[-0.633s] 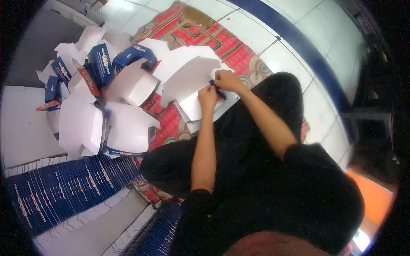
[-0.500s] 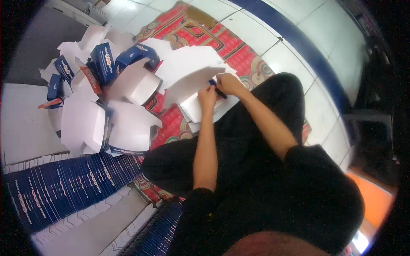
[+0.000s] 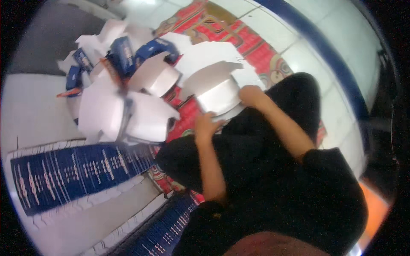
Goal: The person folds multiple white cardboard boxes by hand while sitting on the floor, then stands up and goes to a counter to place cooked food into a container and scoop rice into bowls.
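A folded paper food box (image 3: 220,96), white inside, stands with its top up in front of me, its lid raised on the far side. My right hand (image 3: 253,96) is closed on the right edge of this box. At the box's near left corner is my left hand (image 3: 206,126), thumb and fingers apart, close against the near wall. Slight blur hides whether its fingertips press on the card. Beneath and beyond the box lie flat white card blanks (image 3: 213,55).
Several folded boxes (image 3: 147,117), white inside and dark blue outside, are heaped to the left. Long rows of stacked blue blanks (image 3: 81,173) lie at lower left, with another blue stack (image 3: 164,226) nearer me. A red patterned mat (image 3: 256,42) covers part of the white tiles (image 3: 273,25).
My hands have moved apart: the left came nearer to me, the right went to the box's right edge. The dark blue part between my fingers is out of sight. The whole view has shifted.
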A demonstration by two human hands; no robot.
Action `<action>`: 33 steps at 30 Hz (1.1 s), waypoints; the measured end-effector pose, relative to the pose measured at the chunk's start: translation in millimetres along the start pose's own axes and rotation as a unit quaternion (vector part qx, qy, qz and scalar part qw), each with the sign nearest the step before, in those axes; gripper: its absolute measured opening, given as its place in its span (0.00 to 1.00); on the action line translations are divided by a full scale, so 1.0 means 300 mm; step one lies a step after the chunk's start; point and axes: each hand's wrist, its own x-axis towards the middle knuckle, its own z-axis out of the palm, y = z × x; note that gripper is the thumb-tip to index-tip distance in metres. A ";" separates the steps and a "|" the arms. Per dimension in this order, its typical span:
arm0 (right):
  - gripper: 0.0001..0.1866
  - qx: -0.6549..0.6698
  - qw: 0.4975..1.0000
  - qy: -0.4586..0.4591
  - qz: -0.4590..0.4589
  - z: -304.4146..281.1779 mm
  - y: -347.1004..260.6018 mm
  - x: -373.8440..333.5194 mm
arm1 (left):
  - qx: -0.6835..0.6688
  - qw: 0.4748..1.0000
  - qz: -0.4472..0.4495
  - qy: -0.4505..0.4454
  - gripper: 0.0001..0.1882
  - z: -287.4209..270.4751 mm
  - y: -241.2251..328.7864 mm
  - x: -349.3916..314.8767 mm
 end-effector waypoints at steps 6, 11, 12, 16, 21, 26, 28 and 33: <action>0.07 -0.021 0.998 0.053 -0.011 0.036 -0.030 0.027 | 0.031 0.996 -0.054 0.070 0.09 0.068 -0.008 0.109; 0.09 -0.031 0.997 0.073 -0.022 0.092 0.048 0.034 | 0.061 0.995 -0.068 0.048 0.10 0.046 0.076 0.112; 0.09 -0.039 0.994 0.091 -0.043 0.045 0.019 0.054 | 0.052 0.993 -0.068 0.076 0.11 0.051 0.011 0.117; 0.21 0.147 0.977 0.149 -0.038 -0.118 -0.104 -0.036 | 0.034 0.986 -0.073 0.147 0.10 -0.001 -0.040 0.059; 0.41 0.413 0.858 0.305 0.027 -0.158 -0.051 -0.134 | 0.005 0.974 0.014 0.224 0.11 -0.069 0.076 -0.097; 0.41 0.571 0.794 0.208 -0.021 -0.185 -0.102 -0.211 | -0.010 0.965 0.047 0.257 0.09 -0.119 0.162 -0.295; 0.38 0.602 0.769 0.211 -0.045 -0.193 -0.136 -0.249 | -0.004 0.955 0.071 0.289 0.10 -0.143 0.170 -0.362; 0.34 0.680 0.682 0.267 -0.042 -0.259 -0.194 -0.319 | -0.039 0.873 0.100 0.476 0.16 -0.257 0.233 -0.672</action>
